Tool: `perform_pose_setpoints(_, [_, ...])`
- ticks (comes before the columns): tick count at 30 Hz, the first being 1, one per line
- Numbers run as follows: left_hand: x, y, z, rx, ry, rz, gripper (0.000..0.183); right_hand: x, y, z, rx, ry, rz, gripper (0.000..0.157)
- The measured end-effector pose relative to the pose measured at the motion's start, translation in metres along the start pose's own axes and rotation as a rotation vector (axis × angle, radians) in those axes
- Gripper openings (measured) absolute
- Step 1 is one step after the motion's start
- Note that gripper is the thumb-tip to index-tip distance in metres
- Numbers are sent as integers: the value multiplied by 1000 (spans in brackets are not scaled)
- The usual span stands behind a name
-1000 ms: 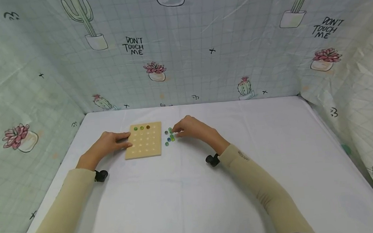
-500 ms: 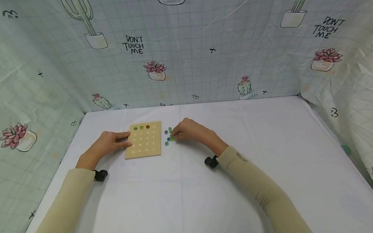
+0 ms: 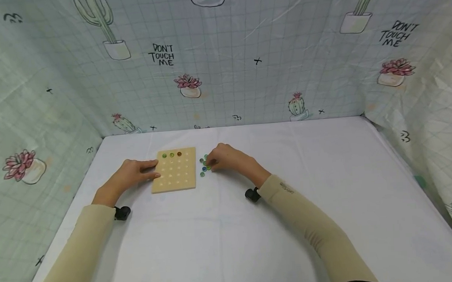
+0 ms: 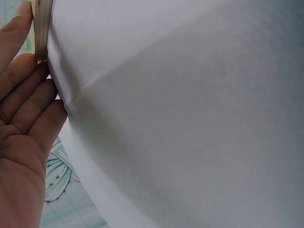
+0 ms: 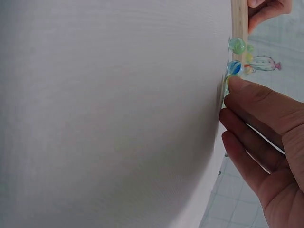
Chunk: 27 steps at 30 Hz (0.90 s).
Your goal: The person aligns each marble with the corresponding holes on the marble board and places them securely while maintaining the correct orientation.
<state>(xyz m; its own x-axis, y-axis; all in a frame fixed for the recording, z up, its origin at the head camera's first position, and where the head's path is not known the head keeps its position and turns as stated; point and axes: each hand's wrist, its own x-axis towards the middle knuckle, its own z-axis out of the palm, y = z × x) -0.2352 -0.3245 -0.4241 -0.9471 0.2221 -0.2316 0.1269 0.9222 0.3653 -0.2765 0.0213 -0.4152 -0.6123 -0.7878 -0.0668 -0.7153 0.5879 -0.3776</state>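
Note:
A light wooden board (image 3: 191, 169) with rows of small hollows lies left of centre on the white table. Two green marbles (image 3: 171, 155) and a brown marble (image 3: 179, 153) sit in its far row. My left hand (image 3: 129, 175) touches the board's left edge, fingers fairly straight and thumb resting at the near part of that edge. Right of the board, my right hand (image 3: 228, 157) pinches a yellow-green marble (image 5: 227, 84) between thumb and index finger, low at the table; the thumb hides most of it. Beside it lie a blue-swirled marble (image 5: 234, 67) and a green marble (image 5: 237, 45).
Other loose marbles (image 3: 201, 160) lie in the small cluster by the board's right edge, partly behind the right fingers. A cactus-print cloth (image 3: 222, 72) hangs behind the table (image 3: 232, 244) and along both sides.
My right hand has moved slightly left and toward me, from the far part of the marble cluster to the yellow-green marble. The left hand and the board have stayed put.

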Motion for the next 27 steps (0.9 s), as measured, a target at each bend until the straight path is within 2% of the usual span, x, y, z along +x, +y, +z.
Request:
perform_pose_setpoints(10, [0,1,-1,1,-5,-10,81,4,-2,2,-67,2,-1,16])
perform_pose_setpoints(27, [2,-3,0,-1,-4,-3,81,0,1,0,-18,18,-17,15])
